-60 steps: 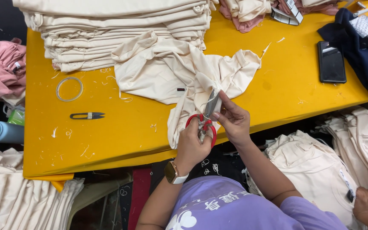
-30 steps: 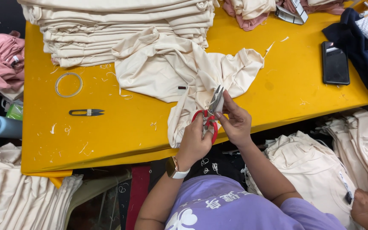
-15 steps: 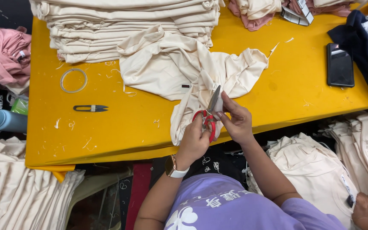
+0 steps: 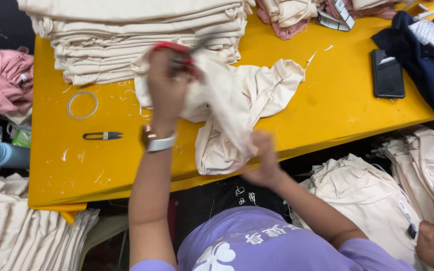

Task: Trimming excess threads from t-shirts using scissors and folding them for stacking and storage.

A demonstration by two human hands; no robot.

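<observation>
My left hand (image 4: 164,88), with a watch on its wrist, is raised over the yellow table (image 4: 327,110) and grips red-handled scissors (image 4: 177,50); both are blurred by motion. A crumpled cream garment (image 4: 262,90) lies on the table and hangs over its front edge. A fold of it rises toward the scissors. My right hand (image 4: 264,160) is low at the front edge, closed on the garment's hanging part.
A tall stack of folded cream garments (image 4: 126,30) sits at the back. A tape ring (image 4: 82,105) and small black snips (image 4: 102,135) lie at left. A black phone (image 4: 388,73) and navy cloth (image 4: 420,70) lie at right. Another person's hand (image 4: 433,238) shows at bottom right.
My left hand has swung the scissors up and away from the front edge toward the stack, pulling cloth with it. My right hand has dropped lower, still holding the garment.
</observation>
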